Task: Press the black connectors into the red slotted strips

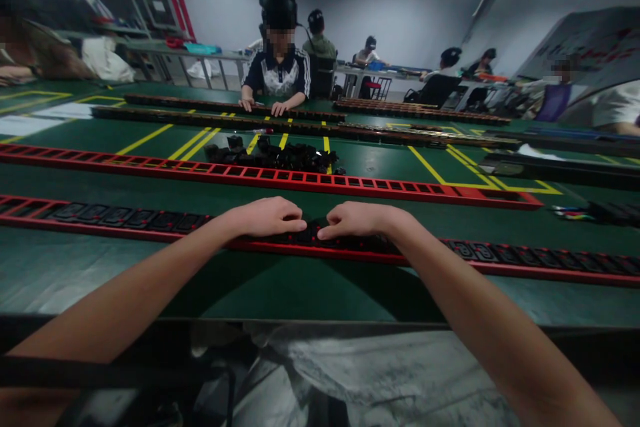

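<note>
**Both hands pressed on the near red strip**

Left hand [267,217] and right hand [356,219] lie palm-down, side by side, on the long red plastic rail fitted with black socket inserts [125,219], approx. at its middle; fingertips of the two hands almost meet, a small gap between them. Fingers are curled down flat onto the black inserts – neither hand wraps round anything; whether a loose piece sits under the fingers can't be told. The rail lies across the dark green tabletop [300,280], running left to right near the front edge; black inserts fill it on both sides of the hands.

Behind it, parallel, a second long red rail with empty square slots [280,179]; just beyond that, a heap of loose black plastic parts [280,155], w/ yellow floor-style lines [193,143] marked on the green surface. Further back, dark rails [300,125] lie across the tabletop – a seated person in a dark-and-white shirt [278,73] rests both hands on one. More people sit at tables in the background.
</note>
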`<state>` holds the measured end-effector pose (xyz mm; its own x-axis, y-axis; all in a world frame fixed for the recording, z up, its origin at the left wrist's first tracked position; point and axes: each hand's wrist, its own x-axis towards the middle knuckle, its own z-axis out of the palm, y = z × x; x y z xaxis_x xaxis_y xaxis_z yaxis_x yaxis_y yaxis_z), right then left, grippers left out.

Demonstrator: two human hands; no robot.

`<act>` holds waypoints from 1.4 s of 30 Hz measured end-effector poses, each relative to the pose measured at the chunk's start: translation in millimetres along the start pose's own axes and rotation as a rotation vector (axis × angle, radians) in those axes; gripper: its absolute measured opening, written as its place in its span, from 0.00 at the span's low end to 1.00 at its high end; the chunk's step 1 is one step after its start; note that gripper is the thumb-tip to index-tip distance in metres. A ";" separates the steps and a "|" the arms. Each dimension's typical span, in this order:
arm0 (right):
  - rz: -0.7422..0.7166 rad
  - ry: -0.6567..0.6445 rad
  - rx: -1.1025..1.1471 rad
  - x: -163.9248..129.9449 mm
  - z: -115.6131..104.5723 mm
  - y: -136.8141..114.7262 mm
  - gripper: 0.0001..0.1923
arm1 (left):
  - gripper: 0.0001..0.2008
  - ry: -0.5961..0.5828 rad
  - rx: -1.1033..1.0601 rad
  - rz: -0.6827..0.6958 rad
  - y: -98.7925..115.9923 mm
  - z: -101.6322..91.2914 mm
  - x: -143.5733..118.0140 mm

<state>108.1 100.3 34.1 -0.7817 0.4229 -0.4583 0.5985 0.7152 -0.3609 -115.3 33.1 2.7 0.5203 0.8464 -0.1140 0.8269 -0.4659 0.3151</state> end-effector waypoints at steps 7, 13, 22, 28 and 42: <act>-0.016 0.025 -0.035 2.2 0.7 4.5 0.31 | 0.24 0.011 -0.031 0.017 -0.3 -0.6 -0.4; -0.020 0.145 -0.181 6.8 8.1 -1.5 0.37 | 0.23 0.015 -0.004 0.039 -0.3 -0.1 0.0; 0.061 0.146 -0.136 8.0 8.4 -6.9 0.38 | 0.23 0.013 0.007 0.029 1.8 -1.0 -1.4; 0.046 0.132 -0.133 8.7 9.1 -4.9 0.37 | 0.23 0.008 -0.001 0.024 1.0 -1.0 -1.4; -0.069 0.023 -0.049 2.3 1.2 5.9 0.29 | 0.23 0.016 -0.025 0.020 0.6 -0.8 -1.2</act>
<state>110.1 104.8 30.0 -0.8251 0.3840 -0.4143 0.5340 0.7695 -0.3502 -115.6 32.0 3.8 0.5328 0.8411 -0.0929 0.8108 -0.4760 0.3407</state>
